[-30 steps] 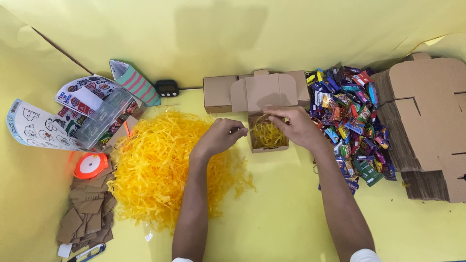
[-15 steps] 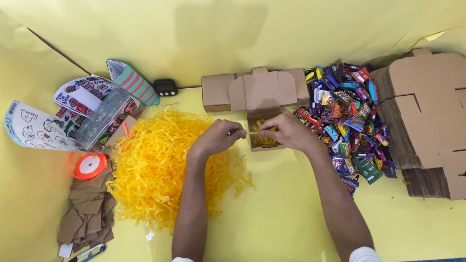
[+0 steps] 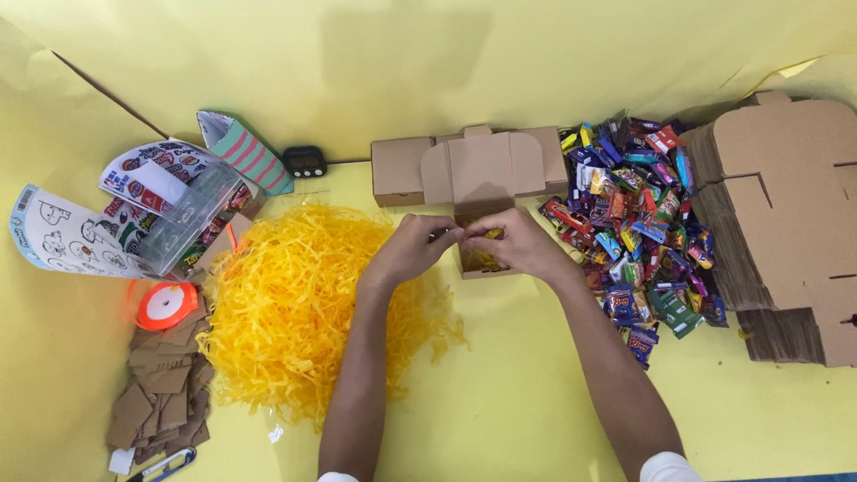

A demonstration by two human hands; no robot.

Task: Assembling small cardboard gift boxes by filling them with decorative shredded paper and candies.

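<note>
While the yellow table [image 3: 500, 393] carried a big shred pile [image 3: 295, 303], the open box [image 3: 482, 259] stood beside it. Over the box, the left hand [image 3: 412, 252] and right hand [image 3: 518, 243] met, fingers pinching shred. Pressing it evenly would work best.

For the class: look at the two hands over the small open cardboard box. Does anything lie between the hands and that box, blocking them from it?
Nothing visible does. The left hand and right hand meet directly over the small open box, which holds yellow shredded paper. The shred pile lies to its left, the sweets to its right.
</note>
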